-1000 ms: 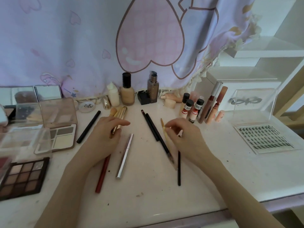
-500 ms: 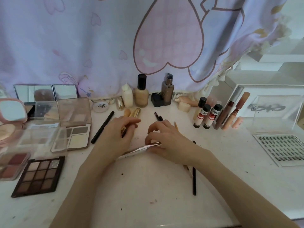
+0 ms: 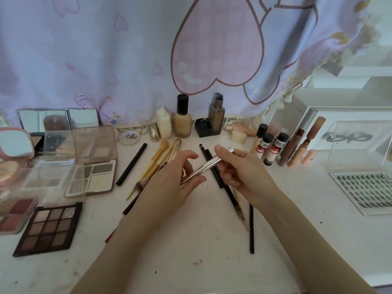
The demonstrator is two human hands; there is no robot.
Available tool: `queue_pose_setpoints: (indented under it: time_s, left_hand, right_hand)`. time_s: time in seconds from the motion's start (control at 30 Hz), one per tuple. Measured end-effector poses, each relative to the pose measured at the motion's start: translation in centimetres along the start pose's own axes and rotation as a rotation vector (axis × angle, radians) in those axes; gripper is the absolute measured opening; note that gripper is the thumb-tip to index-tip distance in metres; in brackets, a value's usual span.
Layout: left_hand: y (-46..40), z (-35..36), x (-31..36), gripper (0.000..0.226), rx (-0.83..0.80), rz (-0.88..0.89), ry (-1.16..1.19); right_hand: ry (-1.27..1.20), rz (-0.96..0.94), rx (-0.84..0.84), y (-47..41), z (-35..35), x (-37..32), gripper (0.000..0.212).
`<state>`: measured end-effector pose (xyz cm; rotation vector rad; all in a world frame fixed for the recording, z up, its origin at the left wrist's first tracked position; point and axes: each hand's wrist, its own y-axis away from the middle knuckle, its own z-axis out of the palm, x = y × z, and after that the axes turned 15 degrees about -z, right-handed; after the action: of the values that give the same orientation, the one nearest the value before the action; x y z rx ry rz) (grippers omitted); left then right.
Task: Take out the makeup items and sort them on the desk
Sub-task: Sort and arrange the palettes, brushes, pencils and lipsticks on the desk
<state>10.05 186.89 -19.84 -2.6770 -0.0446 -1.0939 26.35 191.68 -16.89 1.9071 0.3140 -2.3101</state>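
- Head view: both hands meet above the middle of the white worktop point(image 3: 212, 262), sharing one slim silver pen-shaped makeup tube point(image 3: 209, 165).
- The right hand point(image 3: 239, 168) has its fingers curled round the tube's upper end, thumb on top, with the tube's cap end poking out past the thumb.
- The left hand point(image 3: 171, 183) pinches the lower, tapered end between thumb and fingertips.
- The tube is lifted off the worktop and tilts up toward the right.
- Under the hands lie black pencils point(image 3: 214, 170), running away from the person, and a thin black liner point(image 3: 251, 230) nearer the front edge.
- Left of the hands, gold-handled brushes point(image 3: 161, 158) lie beside a black pen point(image 3: 131, 164).
- An eyeshadow palette point(image 3: 48, 228) sits at the far left with open compacts point(image 3: 93, 164) behind it.
- Foundation bottles point(image 3: 182, 119) stand along the back by the curtain; a lash tray point(image 3: 364, 192) rests on the right.
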Motion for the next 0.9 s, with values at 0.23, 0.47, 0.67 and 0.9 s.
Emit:
queue_pose_setpoints:
  time_s: [0.23, 0.47, 0.67, 0.9]
  left_hand:
    - [-0.1, 0.0, 0.6, 0.008, 0.066, 0.018, 0.035]
    - [-0.2, -0.2, 0.5, 0.027, 0.064, -0.054, 0.191]
    - [0.0, 0.1, 0.3, 0.011, 0.034, 0.019, 0.125]
    - [-0.3, 0.3, 0.2, 0.025, 0.048, 0.041, 0.074]
  right_hand:
    - [-0.100, -0.170, 0.095, 0.3, 1.2, 0.5, 0.026]
    - [0.000, -0.324, -0.047, 0.4, 0.7, 0.3, 0.016]
    - [-0.001, -0.189, -0.017, 0.4, 0.0, 0.4, 0.023]
    - [-0.047, -0.207, -0.061, 0.1, -1.2, 0.5, 0.013]
